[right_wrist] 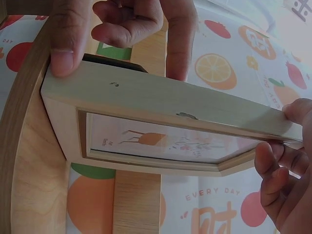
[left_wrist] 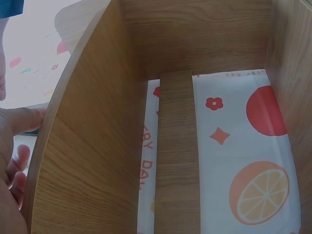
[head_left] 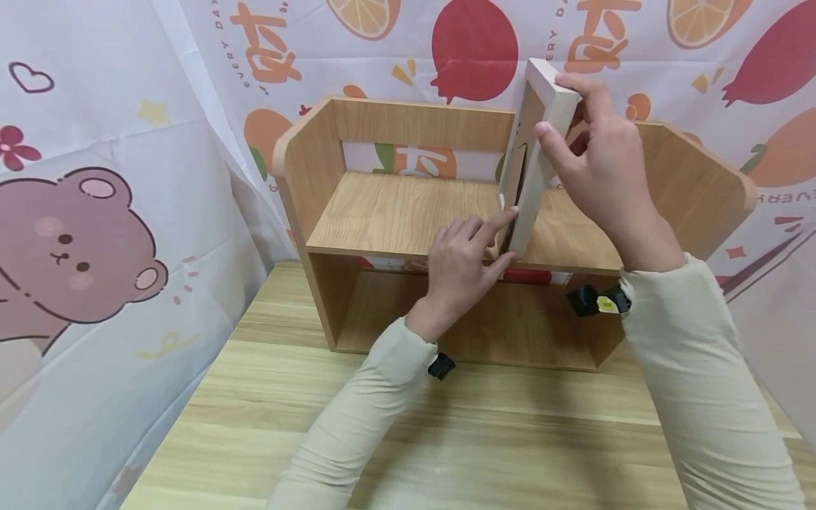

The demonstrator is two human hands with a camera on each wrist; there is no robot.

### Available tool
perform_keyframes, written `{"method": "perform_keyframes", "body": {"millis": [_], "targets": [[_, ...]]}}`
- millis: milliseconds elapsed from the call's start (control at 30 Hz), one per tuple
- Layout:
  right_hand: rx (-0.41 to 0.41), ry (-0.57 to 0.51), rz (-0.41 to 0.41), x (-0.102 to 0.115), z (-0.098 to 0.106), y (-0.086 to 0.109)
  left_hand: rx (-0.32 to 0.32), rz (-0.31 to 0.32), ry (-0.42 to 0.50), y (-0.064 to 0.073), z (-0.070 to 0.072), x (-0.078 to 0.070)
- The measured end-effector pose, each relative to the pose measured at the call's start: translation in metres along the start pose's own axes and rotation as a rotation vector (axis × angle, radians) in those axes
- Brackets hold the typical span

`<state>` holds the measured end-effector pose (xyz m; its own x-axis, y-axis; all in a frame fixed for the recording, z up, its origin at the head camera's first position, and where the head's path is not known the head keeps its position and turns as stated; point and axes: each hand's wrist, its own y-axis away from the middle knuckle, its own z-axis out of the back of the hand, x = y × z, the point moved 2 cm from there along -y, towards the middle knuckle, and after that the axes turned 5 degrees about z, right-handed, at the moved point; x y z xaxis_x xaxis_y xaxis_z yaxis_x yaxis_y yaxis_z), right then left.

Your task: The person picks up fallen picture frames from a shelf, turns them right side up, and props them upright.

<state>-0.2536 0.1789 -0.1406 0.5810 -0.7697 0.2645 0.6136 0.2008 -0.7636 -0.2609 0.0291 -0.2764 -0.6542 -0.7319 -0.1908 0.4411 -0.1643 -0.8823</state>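
Note:
A cream wooden picture frame (head_left: pixel 535 184) stands upright, edge toward me, on the upper board of a wooden desk shelf (head_left: pixel 408 209). My right hand (head_left: pixel 602 152) grips its top end between thumb and fingers. Lower down, my left hand (head_left: pixel 462 262) touches the frame with its index finger stretched along the back side and its thumb at the bottom of the narrow edge. In the right wrist view the glazed picture (right_wrist: pixel 156 139) shows, and a dark piece (right_wrist: pixel 114 62) sticks out behind. The left wrist view shows my left thumb (left_wrist: pixel 24 119) at the shelf board's front edge.
The shelf's left side panel (head_left: pixel 312 170) and right side panel (head_left: pixel 707 188) rise at both ends of the upper board. Below it lies a lower compartment (head_left: pixel 510 319). The shelf stands on a wood-grain table (head_left: pixel 255 397), with printed cloth (head_left: pixel 376 64) hanging behind.

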Motion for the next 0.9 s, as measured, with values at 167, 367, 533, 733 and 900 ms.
{"method": "perform_keyframes", "body": {"millis": [167,367,533,733,900], "targets": [[0.011,-0.011,-0.013,-0.0009,0.0019,0.0011,0.019,0.007,-0.009,-0.0002,0.0006,0.0002],[0.012,-0.022,-0.018,-0.0024,0.0023,0.0019,0.076,0.033,0.023,-0.002,0.0033,0.0029],[0.011,-0.023,-0.005,-0.0014,0.0013,0.0006,0.113,0.061,0.055,-0.0042,0.0046,0.0049],[0.019,-0.012,-0.001,0.0017,0.0009,0.0005,0.122,0.089,0.082,-0.0063,0.0069,0.0038],[0.021,-0.016,0.006,0.0033,0.0012,0.0002,0.14,0.12,0.088,-0.0079,0.0099,0.0034]]}}
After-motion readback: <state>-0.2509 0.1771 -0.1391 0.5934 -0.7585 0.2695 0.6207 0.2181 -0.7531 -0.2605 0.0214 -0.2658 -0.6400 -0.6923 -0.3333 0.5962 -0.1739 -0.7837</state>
